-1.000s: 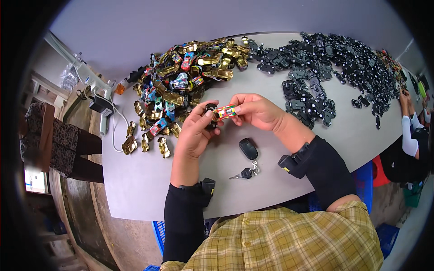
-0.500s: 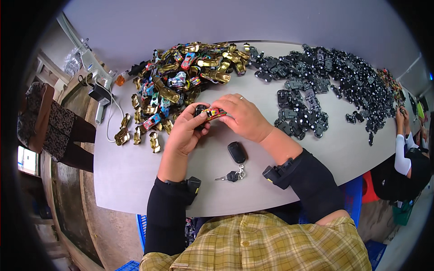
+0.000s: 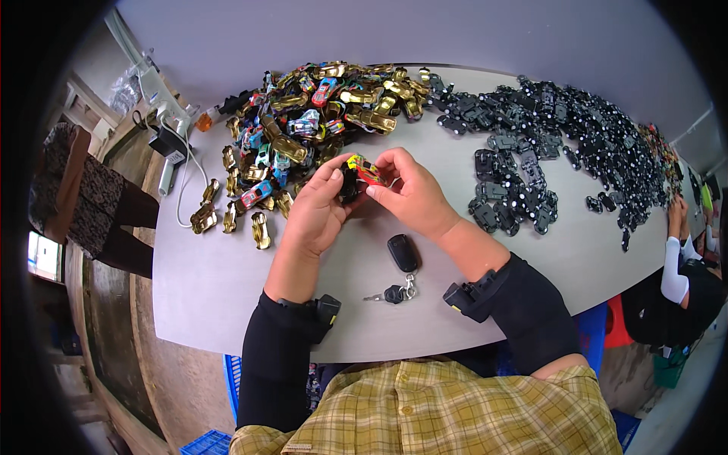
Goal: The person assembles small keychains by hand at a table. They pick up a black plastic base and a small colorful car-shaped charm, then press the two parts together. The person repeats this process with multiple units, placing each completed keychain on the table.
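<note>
My left hand [image 3: 317,214] and my right hand [image 3: 413,196] meet above the grey table [image 3: 220,280]. Between the fingertips sits a small toy car with a red and yellow body [image 3: 367,171] and a black underside piece [image 3: 349,184]. The left fingers grip the black part, the right fingers pinch the coloured shell. A heap of gold and coloured toy car bodies [image 3: 318,114] lies just beyond the hands. To the right spreads a pile of black wheeled chassis parts [image 3: 546,144].
A black car key fob with a key ring [image 3: 402,265] lies near my wrists. A white power strip with cables [image 3: 163,114] sits at the table's far left corner. Another person's sleeved arm [image 3: 673,258] reaches in at the right edge.
The view has shifted slightly; both hands stay together on the toy car, turning it a little. The piles and the key fob lie as before.
</note>
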Motion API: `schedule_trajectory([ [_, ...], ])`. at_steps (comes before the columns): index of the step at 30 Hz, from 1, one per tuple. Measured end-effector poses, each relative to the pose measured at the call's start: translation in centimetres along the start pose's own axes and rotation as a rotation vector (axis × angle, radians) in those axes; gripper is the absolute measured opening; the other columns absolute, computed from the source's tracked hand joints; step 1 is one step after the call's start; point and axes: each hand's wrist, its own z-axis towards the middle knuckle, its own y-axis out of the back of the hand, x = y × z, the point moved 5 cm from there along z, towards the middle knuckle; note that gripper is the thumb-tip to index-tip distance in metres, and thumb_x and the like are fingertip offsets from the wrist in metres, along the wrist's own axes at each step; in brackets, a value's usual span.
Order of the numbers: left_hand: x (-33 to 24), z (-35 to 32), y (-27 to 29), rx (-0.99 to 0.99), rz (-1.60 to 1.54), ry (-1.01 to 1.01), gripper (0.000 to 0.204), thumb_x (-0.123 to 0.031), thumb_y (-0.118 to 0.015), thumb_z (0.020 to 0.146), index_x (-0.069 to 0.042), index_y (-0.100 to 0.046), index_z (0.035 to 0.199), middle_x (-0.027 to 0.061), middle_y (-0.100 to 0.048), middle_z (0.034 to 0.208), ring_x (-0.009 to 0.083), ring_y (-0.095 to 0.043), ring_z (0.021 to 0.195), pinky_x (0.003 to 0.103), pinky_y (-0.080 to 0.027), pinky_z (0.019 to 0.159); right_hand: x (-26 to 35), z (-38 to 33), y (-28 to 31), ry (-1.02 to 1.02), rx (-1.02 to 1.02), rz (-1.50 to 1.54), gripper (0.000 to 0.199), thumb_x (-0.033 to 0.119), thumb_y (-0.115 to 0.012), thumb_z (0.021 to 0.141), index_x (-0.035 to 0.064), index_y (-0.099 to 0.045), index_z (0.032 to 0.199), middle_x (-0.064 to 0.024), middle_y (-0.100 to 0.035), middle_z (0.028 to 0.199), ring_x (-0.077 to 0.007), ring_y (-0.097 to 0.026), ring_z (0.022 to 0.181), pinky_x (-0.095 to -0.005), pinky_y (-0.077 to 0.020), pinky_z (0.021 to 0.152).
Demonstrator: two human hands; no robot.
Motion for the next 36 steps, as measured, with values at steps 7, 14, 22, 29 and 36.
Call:
schedule_trajectory([
  [7, -0.1, 0.2, 0.3, 0.098, 0.027, -0.018, 0.032, -0.015, -0.044, 0.105, -0.007, -0.050, 0.136, 0.0085, -0.062, 0.120, 0.0184, -0.061, 0.110, 0.039, -0.051, 0.094, -0.1, -0.1, -0.6, -0.059, 0.031, 0.034, 0.032, 0.011, -0.072, 0.084, 0.0022, -0.052, 0.108, -0.0091, -0.063, 0.097, -0.0188, -0.064, 0.078, -0.0332, -0.0533, 0.072],
  [14, 0.0, 0.4, 0.7, 0.087, 0.036, -0.047, 0.031, -0.014, -0.046, 0.105, -0.007, -0.051, 0.134, 0.0077, -0.062, 0.119, 0.0170, -0.061, 0.109, 0.038, -0.050, 0.095, 0.0, -0.2, -0.7, -0.026, 0.027, 0.118, 0.033, 0.010, -0.070, 0.086, 0.0015, -0.054, 0.114, -0.0098, -0.064, 0.096, -0.0187, -0.066, 0.080, -0.0319, -0.0539, 0.074],
  [22, 0.4, 0.4, 0.5, 0.056, 0.132, -0.075, 0.033, -0.015, -0.049, 0.104, -0.009, -0.050, 0.136, 0.0051, -0.062, 0.118, 0.0143, -0.060, 0.108, 0.034, -0.050, 0.092, 0.5, -0.2, -0.6, -0.073, 0.079, 0.040, 0.035, 0.007, -0.068, 0.090, 0.0038, -0.053, 0.122, -0.0022, -0.062, 0.093, -0.0085, -0.059, 0.080, -0.0247, -0.0507, 0.073],
  [29, 0.0, 0.5, 0.8, 0.023, 0.351, -0.135, 0.034, -0.015, -0.061, 0.099, -0.008, -0.056, 0.131, 0.0019, -0.065, 0.112, 0.0120, -0.062, 0.102, 0.028, -0.055, 0.080, 0.6, -0.3, -0.9, -0.091, 0.087, 0.121, 0.035, 0.012, -0.070, 0.088, 0.0035, -0.054, 0.118, -0.0050, -0.062, 0.084, -0.0123, -0.059, 0.068, -0.0288, -0.0496, 0.066],
  [36, 0.3, 0.4, 0.8, -0.061, 0.303, -0.063, 0.032, -0.021, -0.062, 0.099, -0.006, -0.059, 0.127, 0.0022, -0.066, 0.106, 0.0101, -0.063, 0.093, 0.027, -0.054, 0.077, 0.1, -0.2, -1.4, -0.119, 0.169, 0.333, 0.042, 0.010, -0.069, 0.089, 0.0018, -0.052, 0.126, -0.0060, -0.062, 0.092, -0.0109, -0.060, 0.076, -0.0277, -0.0512, 0.072],
])
